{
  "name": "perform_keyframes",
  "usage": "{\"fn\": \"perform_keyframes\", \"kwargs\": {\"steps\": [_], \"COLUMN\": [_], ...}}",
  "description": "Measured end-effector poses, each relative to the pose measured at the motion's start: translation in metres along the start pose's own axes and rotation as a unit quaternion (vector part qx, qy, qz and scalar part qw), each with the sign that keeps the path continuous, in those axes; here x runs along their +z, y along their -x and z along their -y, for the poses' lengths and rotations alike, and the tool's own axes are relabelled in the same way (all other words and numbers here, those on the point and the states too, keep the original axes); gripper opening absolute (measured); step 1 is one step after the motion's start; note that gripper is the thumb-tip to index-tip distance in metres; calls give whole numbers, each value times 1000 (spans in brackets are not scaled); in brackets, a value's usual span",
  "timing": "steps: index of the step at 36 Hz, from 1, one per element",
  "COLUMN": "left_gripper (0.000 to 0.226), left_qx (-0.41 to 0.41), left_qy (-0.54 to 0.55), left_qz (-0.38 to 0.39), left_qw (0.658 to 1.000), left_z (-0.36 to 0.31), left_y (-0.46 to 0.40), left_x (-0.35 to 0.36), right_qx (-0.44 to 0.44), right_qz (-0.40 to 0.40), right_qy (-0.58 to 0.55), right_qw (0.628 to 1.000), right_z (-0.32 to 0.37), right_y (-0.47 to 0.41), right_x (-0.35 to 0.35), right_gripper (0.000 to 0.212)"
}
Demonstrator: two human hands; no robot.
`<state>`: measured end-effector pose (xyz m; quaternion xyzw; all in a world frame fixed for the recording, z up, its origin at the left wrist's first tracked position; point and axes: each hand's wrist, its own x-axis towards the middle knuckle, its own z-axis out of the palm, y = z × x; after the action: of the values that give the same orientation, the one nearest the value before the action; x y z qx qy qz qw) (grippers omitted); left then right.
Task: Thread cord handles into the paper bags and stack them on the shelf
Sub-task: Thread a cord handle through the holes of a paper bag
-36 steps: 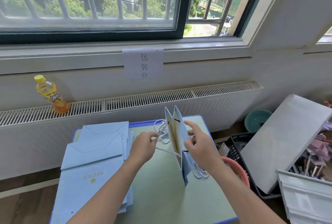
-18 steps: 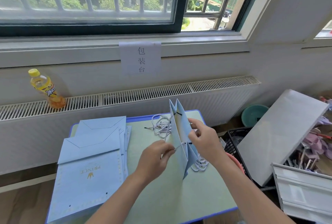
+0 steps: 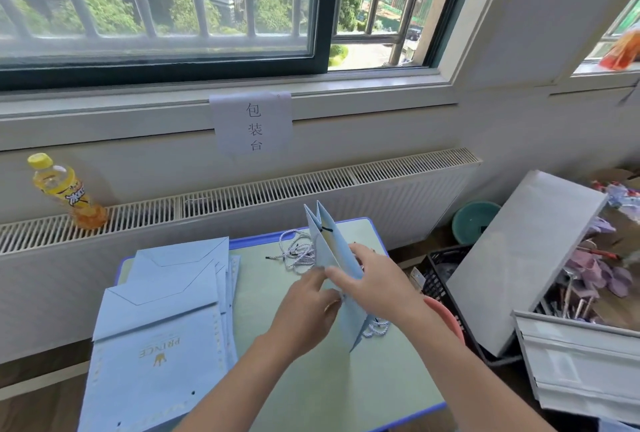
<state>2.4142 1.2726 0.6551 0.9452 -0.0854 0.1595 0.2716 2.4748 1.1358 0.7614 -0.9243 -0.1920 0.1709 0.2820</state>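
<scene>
I hold the paper bag (image 3: 332,258) upright mid-table: my right hand (image 3: 377,282) pinches its panel, my left hand (image 3: 308,307) pinches at the near edge. It looks light and easily creased, so I'd grip near the holes.

both hands (image 3: 375,284) pinched the upright blue paper bag (image 3: 332,251) over the bench (image 3: 311,393), loose cords (image 3: 298,253) just behind it

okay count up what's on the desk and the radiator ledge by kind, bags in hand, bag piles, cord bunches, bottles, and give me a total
Paper bag held upright, gripped by the left hand and right hand: 1
Pile of flat blue bags: 1
Loose cord bunch: 1
Yellow drink bottle on the radiator ledge: 1
Total: 4
</scene>
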Motion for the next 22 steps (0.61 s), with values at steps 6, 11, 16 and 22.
{"fn": "perform_keyframes", "kwargs": {"steps": [6,11,16,22], "left_gripper": [25,44,42,21], "left_qx": [-20,-183,-257,-246], "left_qy": [74,174,378,497], "left_qz": [-41,-167,-120,-114], "left_qw": [996,953,881,825], "left_z": [6,21,22,27], "left_y": [9,-13,-37,-24], "left_x": [-3,-41,-88,-103], "right_qx": [0,-37,-86,-141], "right_qz": [-53,-102,-103,-81], "right_qy": [120,126,101,51], "right_qw": [991,986,986,985], "right_z": [1,5,10,-2], "right_y": [-1,4,2,-18], "right_x": [-6,-23,-28,-25], "right_gripper": [20,17,18,9]}}
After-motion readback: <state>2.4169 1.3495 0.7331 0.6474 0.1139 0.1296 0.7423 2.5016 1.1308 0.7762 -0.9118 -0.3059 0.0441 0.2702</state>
